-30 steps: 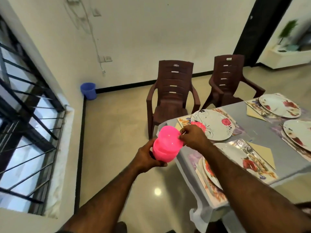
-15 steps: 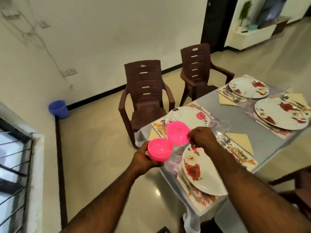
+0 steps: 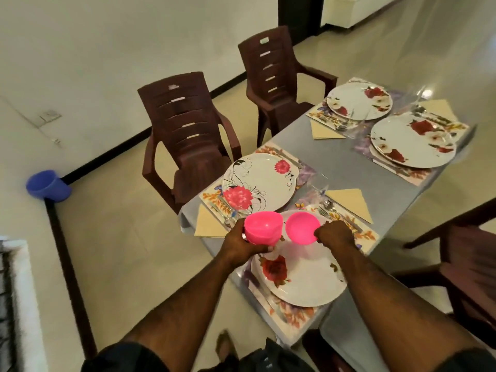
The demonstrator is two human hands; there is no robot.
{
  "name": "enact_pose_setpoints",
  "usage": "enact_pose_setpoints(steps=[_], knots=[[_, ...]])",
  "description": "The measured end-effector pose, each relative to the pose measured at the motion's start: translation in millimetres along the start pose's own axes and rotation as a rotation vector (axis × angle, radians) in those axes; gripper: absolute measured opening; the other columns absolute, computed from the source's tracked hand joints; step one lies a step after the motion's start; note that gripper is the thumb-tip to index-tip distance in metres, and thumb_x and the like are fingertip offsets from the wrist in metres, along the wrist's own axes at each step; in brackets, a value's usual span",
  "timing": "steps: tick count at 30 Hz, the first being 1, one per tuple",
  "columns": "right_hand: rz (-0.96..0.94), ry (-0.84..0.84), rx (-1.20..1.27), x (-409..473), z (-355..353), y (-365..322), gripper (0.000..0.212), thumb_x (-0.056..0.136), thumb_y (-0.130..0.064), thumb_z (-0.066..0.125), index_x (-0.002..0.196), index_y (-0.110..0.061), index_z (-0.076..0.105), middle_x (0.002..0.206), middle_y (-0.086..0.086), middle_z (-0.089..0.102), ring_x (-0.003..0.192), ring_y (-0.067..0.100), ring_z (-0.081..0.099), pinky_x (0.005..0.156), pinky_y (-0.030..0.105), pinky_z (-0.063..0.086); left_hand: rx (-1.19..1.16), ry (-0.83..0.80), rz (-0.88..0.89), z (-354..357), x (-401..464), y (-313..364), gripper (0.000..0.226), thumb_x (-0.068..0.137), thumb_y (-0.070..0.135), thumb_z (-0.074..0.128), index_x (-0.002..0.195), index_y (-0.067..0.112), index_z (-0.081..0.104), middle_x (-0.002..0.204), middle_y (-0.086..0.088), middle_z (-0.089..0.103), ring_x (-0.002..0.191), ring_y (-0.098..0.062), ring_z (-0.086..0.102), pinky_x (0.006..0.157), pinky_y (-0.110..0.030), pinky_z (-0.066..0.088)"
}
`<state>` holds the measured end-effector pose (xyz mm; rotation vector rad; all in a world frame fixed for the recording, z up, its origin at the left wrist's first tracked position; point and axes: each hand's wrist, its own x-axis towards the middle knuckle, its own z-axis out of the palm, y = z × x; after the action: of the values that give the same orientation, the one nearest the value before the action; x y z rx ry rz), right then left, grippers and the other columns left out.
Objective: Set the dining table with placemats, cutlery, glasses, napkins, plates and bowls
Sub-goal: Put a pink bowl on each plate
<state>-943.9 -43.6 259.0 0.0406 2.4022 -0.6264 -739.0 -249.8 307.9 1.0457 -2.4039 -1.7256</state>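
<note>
Single bowl: a pink bowl [image 3: 302, 229], nothing in it, tipped so its hollow faces the camera, held above the near plate [image 3: 303, 275].
Right grip: the right hand [image 3: 334, 234] pinches that bowl by its right rim.
Bowl stack: pink bowls [image 3: 262, 230] nested upright just left of the single one, nothing in the top one; how many are in the stack I can't quite tell.
Left grip: the left hand [image 3: 239, 241] is wrapped round the stack's side and base.
Near plate: flowered, on a placemat [image 3: 290, 312] at the desk [image 3: 349, 167] corner, nothing on it.
Beside it: fork and spoon [image 3: 328, 208], a folded yellow napkin [image 3: 349, 201], a clear glass [image 3: 318, 183].
Other settings: three more flowered plates, the nearest [image 3: 259, 182] bare.
Floor: two brown chairs, the closer [image 3: 188, 135] at the desk; a blue bucket [image 3: 48, 186] by the wall.
</note>
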Motion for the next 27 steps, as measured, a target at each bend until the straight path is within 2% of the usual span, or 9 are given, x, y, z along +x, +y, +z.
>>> enact_pose_setpoints(steps=[2,5,7,10,12,14,17,23,27], knots=[[0.022,-0.037,-0.077,7.9,9.8,4.7,0.023,0.076,-0.027,0.068,0.094,-0.012,0.073,0.103,0.008,0.076,0.088,0.029,0.069,0.064,0.025,0.048,0.033,0.004,0.007,1.7,8.7,4.5,0.110,0.048,0.050,0.104,0.143,0.038,0.050,0.128,0.016,0.064,0.115,-0.009,0.063,0.089,-0.034,0.061],[0.062,-0.003,-0.066,16.0,20.1,9.4,0.033,0.074,-0.028,0.065,0.102,-0.012,0.072,0.102,0.008,0.073,0.096,0.033,0.069,0.072,0.031,0.049,0.047,-0.001,0.019,0.4,18.5,10.9,0.107,0.051,0.047,0.105,0.142,0.036,0.050,0.128,0.013,0.065,0.115,-0.012,0.064,0.088,-0.034,0.061],[0.022,0.022,-0.028,12.3,19.9,7.3,0.039,0.078,-0.031,0.065,0.113,-0.014,0.070,0.118,0.010,0.071,0.107,0.035,0.068,0.078,0.035,0.048,0.035,-0.004,0.021,-0.5,23.8,17.1,0.104,0.053,0.043,0.105,0.142,0.036,0.051,0.128,0.013,0.065,0.115,-0.013,0.064,0.086,-0.032,0.061],[-0.151,0.100,0.020,-6.4,18.3,8.0,0.075,0.079,-0.054,0.074,0.141,-0.020,0.051,0.139,0.009,0.061,0.121,0.036,0.062,0.094,0.046,0.052,0.009,-0.001,0.024,-1.6,30.3,23.1,0.110,0.046,0.051,0.105,0.142,0.036,0.053,0.128,0.012,0.067,0.116,-0.016,0.066,0.091,-0.043,0.063],[-0.364,0.183,-0.180,-9.3,20.2,11.6,0.105,0.067,-0.080,0.071,0.150,-0.024,0.040,0.146,0.009,0.054,0.126,0.037,0.058,0.102,0.054,0.050,0.005,0.005,0.022,-2.1,33.3,26.8,0.111,0.044,0.053,0.105,0.141,0.036,0.053,0.127,0.012,0.068,0.114,-0.017,0.067,0.090,-0.047,0.064],[-0.503,0.139,-0.452,-5.2,21.1,9.2,0.124,0.059,-0.092,0.066,0.157,-0.024,0.028,0.158,0.009,0.042,0.138,0.037,0.048,0.110,0.057,0.039,0.007,0.019,0.016,-3.1,38.2,33.2,0.110,0.045,0.052,0.105,0.140,0.036,0.054,0.125,0.012,0.068,0.112,-0.018,0.068,0.088,-0.048,0.064],[-0.547,0.077,-0.639,-0.5,20.4,-0.8,0.126,0.065,-0.089,0.066,0.161,-0.021,0.020,0.163,0.009,0.032,0.145,0.035,0.039,0.117,0.058,0.028,-0.006,0.039,0.012,-5.6,43.6,39.3,0.107,0.048,0.046,0.106,0.141,0.033,0.054,0.125,0.010,0.067,0.113,-0.020,0.067,0.087,-0.048,0.064],[-0.643,0.020,-0.715,17.0,7.9,-22.8,0.126,0.067,-0.067,0.084,0.163,-0.024,0.014,0.162,0.003,0.038,0.146,0.034,0.040,0.121,0.064,0.016,-0.016,0.052,-0.010,-8.9,47.8,45.2,0.109,0.047,0.048,0.105,0.142,0.032,0.052,0.126,0.008,0.065,0.115,-0.022,0.065,0.087,-0.049,0.064],[-0.660,0.012,-0.769,25.0,-11.8,-24.2,0.122,0.065,-0.056,0.089,0.161,-0.024,0.021,0.159,0.003,0.044,0.147,0.032,0.039,0.121,0.063,0.011,-0.026,0.047,-0.012,-8.0,50.7,50.3,0.104,0.053,0.040,0.105,0.142,0.030,0.052,0.125,0.005,0.065,0.113,-0.024,0.066,0.082,-0.044,0.065]])
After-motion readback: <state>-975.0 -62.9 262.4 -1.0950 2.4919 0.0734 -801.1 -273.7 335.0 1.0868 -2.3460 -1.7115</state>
